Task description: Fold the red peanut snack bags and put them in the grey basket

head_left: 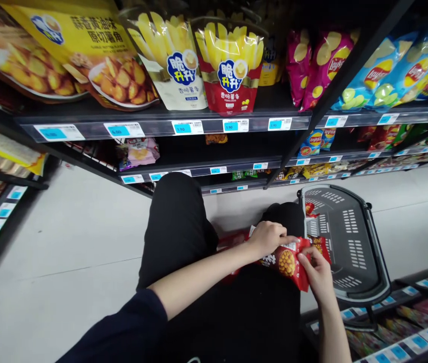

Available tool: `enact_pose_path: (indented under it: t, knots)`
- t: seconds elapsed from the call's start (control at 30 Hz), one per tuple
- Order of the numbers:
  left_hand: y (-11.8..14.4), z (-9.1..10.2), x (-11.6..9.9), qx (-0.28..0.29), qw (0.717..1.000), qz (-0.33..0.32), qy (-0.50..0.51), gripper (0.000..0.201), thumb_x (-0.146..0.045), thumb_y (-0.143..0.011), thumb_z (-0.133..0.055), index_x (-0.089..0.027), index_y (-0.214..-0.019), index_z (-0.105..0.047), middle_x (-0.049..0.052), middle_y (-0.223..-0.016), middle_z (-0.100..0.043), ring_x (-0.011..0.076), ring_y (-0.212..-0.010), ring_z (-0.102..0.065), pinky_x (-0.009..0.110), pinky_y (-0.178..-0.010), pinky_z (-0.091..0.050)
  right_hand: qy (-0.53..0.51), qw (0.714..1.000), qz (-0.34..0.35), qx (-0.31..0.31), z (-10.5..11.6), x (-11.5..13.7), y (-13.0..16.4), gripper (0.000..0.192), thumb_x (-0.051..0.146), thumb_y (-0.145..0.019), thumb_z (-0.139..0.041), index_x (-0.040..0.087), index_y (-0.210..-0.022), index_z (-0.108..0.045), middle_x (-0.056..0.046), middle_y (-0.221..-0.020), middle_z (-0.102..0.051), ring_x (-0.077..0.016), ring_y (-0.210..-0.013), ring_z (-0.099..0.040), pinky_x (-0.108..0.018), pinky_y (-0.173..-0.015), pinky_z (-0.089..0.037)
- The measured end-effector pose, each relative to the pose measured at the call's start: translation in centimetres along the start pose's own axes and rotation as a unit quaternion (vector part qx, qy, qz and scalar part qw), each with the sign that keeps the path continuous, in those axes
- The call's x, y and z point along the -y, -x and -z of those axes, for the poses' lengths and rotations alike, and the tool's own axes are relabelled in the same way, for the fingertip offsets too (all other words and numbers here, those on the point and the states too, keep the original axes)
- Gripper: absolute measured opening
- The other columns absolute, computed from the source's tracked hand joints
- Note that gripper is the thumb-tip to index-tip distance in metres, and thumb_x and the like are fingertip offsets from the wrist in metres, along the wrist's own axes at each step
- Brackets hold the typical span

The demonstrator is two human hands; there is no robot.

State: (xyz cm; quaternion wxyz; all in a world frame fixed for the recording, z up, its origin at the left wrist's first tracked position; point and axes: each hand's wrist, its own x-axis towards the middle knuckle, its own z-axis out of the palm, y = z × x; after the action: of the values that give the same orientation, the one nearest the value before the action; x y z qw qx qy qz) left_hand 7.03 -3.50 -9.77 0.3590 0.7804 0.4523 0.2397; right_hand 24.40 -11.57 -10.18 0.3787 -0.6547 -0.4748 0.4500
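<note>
Beside a grey basket (350, 242) on the floor, red snack bag (287, 262) over black-trousered lap. Left hand (268, 237) pinching its top edge. Right hand (317, 275) clamped on its right side.

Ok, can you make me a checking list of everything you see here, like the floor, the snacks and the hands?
Surface: pale floor, bare where it shows beside the person's black trousers.
Job's things: red snack packet, held over the lap.
Clutter: dark shopping basket on the floor to the right, a red packet showing inside.
Hands: left hand grips the packet's top; right hand grips its lower edge.
Cables: nothing seen.
Surroundings: dark shelves with blue price tags, fries bags, crisp bags.
</note>
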Motion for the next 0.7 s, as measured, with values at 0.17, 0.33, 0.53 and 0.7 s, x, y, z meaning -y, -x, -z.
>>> enact_pose_path:
  t: [0.17, 0.33, 0.53, 0.7]
  knots:
    - [1.2, 2.7, 1.7, 0.06, 0.994, -0.085, 0.03, 0.035, -0.05, -0.076, -0.056, -0.017, -0.084, -0.065, 0.002, -0.084, -0.068, 0.0153, -0.08, -0.061, 0.027, -0.08, -0.041, -0.102, 0.991, -0.089, 0.026, 0.5, -0.9, -0.1, 0.036, 0.05, -0.066, -0.066, 0.019, -0.062, -0.048, 0.003, -0.056, -0.05, -0.0114, -0.049, -0.043, -0.022, -0.047, -0.035]
    - [3.1, 5.0, 4.0, 0.102, 0.985, -0.132, 0.054, 0.034, -0.039, -0.08, -0.057, -0.022, -0.11, -0.059, 0.005, -0.117, -0.061, 0.0166, -0.108, -0.055, 0.031, -0.094, -0.04, -0.141, 0.986, -0.091, -0.016, 0.9, -2.3, 0.3, 0.035, 0.048, -0.065, -0.067, 0.019, -0.066, -0.049, 0.003, -0.058, -0.05, -0.0104, -0.049, -0.044, -0.021, -0.047, -0.037]
    - [3.0, 3.5, 4.6, 0.08, 0.986, -0.14, 0.036, 0.022, -0.028, -0.088, -0.048, -0.019, -0.099, -0.064, 0.004, -0.1, -0.068, 0.0155, -0.098, -0.06, 0.027, -0.086, -0.045, -0.149, 0.986, -0.074, 0.007, 1.4, -3.4, 0.2, 0.031, 0.044, -0.067, -0.067, 0.019, -0.067, -0.05, 0.003, -0.059, -0.05, -0.0103, -0.05, -0.045, -0.021, -0.048, -0.037]
    - [2.3, 2.4, 4.9, 0.081, 0.99, -0.04, 0.105, 0.017, -0.024, -0.085, -0.053, -0.019, -0.09, -0.068, 0.0, -0.086, -0.069, 0.012, -0.083, -0.062, 0.023, -0.079, -0.045, -0.16, 0.983, -0.089, 0.015, 1.4, -3.5, 0.3, 0.029, 0.044, -0.069, -0.066, 0.02, -0.071, -0.05, 0.002, -0.063, -0.053, -0.0121, -0.053, -0.049, -0.023, -0.051, -0.04]
